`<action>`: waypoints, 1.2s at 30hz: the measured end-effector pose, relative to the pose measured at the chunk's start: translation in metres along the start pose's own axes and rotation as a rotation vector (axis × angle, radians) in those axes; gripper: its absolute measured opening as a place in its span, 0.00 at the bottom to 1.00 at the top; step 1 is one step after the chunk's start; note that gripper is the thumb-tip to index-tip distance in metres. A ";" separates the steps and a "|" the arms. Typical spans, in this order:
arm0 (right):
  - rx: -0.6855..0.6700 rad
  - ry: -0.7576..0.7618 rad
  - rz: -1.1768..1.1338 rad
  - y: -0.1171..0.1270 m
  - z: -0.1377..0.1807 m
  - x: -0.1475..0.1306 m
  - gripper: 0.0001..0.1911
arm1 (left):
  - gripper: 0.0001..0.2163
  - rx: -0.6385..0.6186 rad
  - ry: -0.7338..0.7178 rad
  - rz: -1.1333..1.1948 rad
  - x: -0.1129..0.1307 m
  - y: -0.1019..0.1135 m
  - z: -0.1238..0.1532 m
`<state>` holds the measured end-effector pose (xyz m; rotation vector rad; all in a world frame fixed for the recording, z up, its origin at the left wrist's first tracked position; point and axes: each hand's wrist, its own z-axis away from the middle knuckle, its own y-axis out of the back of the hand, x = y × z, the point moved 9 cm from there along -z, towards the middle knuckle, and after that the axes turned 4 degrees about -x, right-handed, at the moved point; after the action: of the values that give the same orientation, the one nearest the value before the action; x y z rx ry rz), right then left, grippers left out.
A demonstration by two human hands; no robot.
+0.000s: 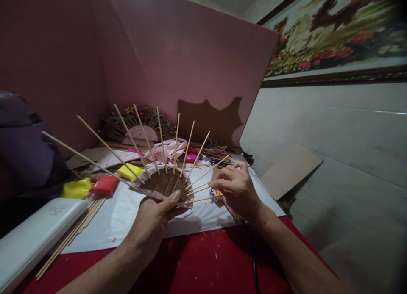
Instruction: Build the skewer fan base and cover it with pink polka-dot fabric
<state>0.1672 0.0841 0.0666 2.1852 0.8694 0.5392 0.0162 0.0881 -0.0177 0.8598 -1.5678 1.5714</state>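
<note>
My left hand [155, 220] grips the lower edge of a half-round cardboard piece [163, 184], its thumb on the brown face. Pale fabric [152, 195] wraps the cardboard's border. Several thin wooden sticks [190, 145] fan out from its curved edge. On the right side, my right hand [237, 190] has its thumb and fingers pinched at the outer end of a short wooden stick [199, 189]. Another stick passes just below those fingers. Beneath the right hand lies a small item with colourful spots [216, 193], partly hidden.
White paper [124, 217] covers part of the red table [203, 260]. Loose sticks [81, 222] lie beside a white case [41, 239] at left. Red [104, 184] and yellow [129, 171] packets sit nearby. Behind stand a decorated half-round fan [141, 133] and cut cardboard [210, 120].
</note>
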 end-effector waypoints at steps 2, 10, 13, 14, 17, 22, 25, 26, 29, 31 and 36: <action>0.000 -0.001 0.003 0.000 0.000 0.000 0.12 | 0.13 -0.012 0.004 -0.009 0.000 -0.001 0.000; -0.009 -0.012 0.011 -0.001 0.000 0.001 0.12 | 0.17 -0.028 0.017 -0.018 0.000 -0.003 0.001; -0.007 -0.013 0.009 -0.001 0.001 0.001 0.12 | 0.17 -0.028 0.022 -0.015 -0.001 -0.002 0.002; -0.007 -0.012 0.009 -0.001 0.001 0.001 0.12 | 0.16 -0.024 0.021 -0.016 -0.001 -0.001 0.002; 0.004 -0.008 0.008 0.000 0.000 0.000 0.13 | 0.13 -0.020 0.019 -0.030 -0.002 0.000 0.001; 0.033 0.013 0.001 0.002 0.000 -0.001 0.11 | 0.16 -0.011 0.027 -0.032 -0.003 0.001 -0.001; 0.030 0.014 -0.004 0.001 0.000 0.000 0.11 | 0.15 0.000 0.040 -0.032 -0.004 0.002 0.000; 0.028 0.010 -0.003 0.001 0.000 0.001 0.11 | 0.14 0.002 0.042 -0.030 -0.004 0.002 0.000; 0.022 -0.001 0.001 0.000 0.001 0.002 0.12 | 0.10 -0.009 0.039 -0.028 -0.004 0.002 0.002; 0.018 -0.006 0.000 0.000 0.001 0.002 0.12 | 0.10 -0.020 0.034 -0.023 -0.004 0.001 0.001; 0.013 -0.006 0.003 -0.001 0.002 0.002 0.13 | 0.08 -0.013 0.052 -0.019 -0.007 0.003 -0.002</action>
<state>0.1692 0.0850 0.0654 2.1987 0.8686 0.5292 0.0170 0.0897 -0.0251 0.8180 -1.5267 1.5563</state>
